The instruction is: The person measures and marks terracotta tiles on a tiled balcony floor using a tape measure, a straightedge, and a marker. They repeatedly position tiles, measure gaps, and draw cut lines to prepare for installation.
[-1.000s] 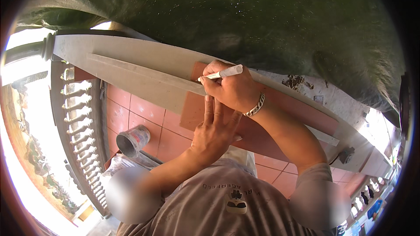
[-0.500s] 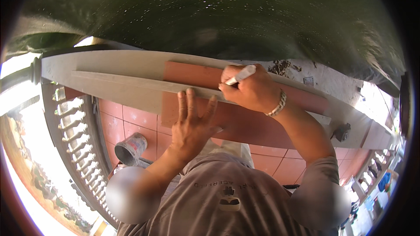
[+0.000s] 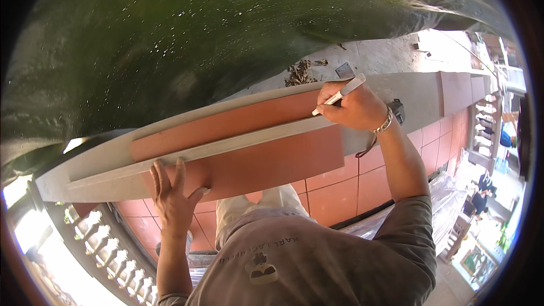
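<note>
A large reddish tile (image 3: 266, 160) lies on a long grey ledge (image 3: 102, 161) before me, with a grey straight bar (image 3: 232, 144) lengthwise across it. My left hand (image 3: 173, 195) has its fingers spread near the tile's left end, fingertips against the bar and thumb over the tile's front edge. In my right hand (image 3: 358, 106) I hold a white marker (image 3: 344, 92), tilted, its tip down close to the bar towards the tile's right end. A dark tape measure (image 3: 398, 111) sits on the ledge just beyond that hand, partly hidden by the wrist.
Green sheeting (image 3: 170, 51) hangs along the far side. Dry leaves (image 3: 304, 72) and a small grey plate (image 3: 344, 70) lie behind the ledge. Another reddish tile (image 3: 456, 93) covers its right end. Balusters (image 3: 102, 241) stand at left, above a red tiled floor (image 3: 334, 201).
The view has swung, so the ledge now slants up to the right. My right hand has moved rightward along the bar with the marker; my left hand stays near the tile's left end.
</note>
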Demonstrator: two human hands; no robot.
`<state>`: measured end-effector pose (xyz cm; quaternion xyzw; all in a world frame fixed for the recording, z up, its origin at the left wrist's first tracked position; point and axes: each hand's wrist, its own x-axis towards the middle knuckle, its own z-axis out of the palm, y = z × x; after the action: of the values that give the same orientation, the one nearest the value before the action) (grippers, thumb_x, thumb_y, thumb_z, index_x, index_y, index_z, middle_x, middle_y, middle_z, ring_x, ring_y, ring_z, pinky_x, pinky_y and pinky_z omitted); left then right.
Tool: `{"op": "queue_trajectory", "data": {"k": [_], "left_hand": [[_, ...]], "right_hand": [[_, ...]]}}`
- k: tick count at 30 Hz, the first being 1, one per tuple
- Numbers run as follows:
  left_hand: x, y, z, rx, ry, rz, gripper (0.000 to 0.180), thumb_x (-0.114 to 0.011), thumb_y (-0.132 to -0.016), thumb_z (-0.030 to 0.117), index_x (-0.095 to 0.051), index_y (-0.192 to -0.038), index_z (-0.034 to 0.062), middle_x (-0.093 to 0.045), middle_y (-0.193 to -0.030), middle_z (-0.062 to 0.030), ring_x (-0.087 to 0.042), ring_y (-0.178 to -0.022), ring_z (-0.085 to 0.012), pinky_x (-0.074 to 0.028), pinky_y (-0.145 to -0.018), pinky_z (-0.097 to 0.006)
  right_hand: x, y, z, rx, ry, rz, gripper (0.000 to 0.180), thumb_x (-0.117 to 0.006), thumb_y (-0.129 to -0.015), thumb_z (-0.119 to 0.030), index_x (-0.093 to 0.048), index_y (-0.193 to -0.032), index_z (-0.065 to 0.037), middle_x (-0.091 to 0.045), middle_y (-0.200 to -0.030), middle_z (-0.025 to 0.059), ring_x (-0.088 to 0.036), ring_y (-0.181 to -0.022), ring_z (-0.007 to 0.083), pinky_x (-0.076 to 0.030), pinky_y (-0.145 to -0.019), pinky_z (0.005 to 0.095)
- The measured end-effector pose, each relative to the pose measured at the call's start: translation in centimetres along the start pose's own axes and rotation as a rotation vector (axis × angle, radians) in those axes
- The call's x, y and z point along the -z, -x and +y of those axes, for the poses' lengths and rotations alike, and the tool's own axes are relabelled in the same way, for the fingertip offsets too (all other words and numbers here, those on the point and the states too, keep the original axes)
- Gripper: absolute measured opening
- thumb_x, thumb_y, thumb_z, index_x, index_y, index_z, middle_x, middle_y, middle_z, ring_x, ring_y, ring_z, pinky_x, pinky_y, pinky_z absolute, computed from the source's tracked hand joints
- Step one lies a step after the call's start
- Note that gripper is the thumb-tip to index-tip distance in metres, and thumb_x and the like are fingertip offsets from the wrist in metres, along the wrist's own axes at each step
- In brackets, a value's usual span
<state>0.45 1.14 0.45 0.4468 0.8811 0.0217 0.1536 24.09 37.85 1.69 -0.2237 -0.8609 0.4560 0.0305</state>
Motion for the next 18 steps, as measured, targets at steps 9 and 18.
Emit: {"op": "queue_trajectory", "data": {"k": [9,18], "left_hand": [[-0.1,0.0,0.2,0.011,0.015,-0.013,0.097,-0.092,-0.06,0.022,-0.049,-0.147,0.0152,-0.032,-0.152,-0.0349,-0.032,-0.142,-0.0496,-0.041,-0.11,-0.05],[-0.3,0.1,0.0,0.018,-0.018,-0.029,0.094,-0.091,-0.064,0.033,-0.05,-0.147,0.015,-0.03,-0.153,-0.035,-0.032,-0.141,-0.0505,-0.041,-0.11,-0.05]], "right_hand": [[3.6,3.6,3.8,0.008,0.024,0.106,0.007,-0.071,-0.079,-0.007,-0.066,-0.075,-0.006,-0.067,-0.065,0.0044,-0.062,-0.057,0.0129,-0.047,-0.053,0.0305],[5.2,9.9,2.9,-0.09,-0.393,0.401,0.006,-0.066,-0.09,-0.004,-0.066,-0.096,-0.002,-0.068,-0.079,0.0071,-0.062,-0.061,0.0108,-0.047,-0.053,0.0247]]}}
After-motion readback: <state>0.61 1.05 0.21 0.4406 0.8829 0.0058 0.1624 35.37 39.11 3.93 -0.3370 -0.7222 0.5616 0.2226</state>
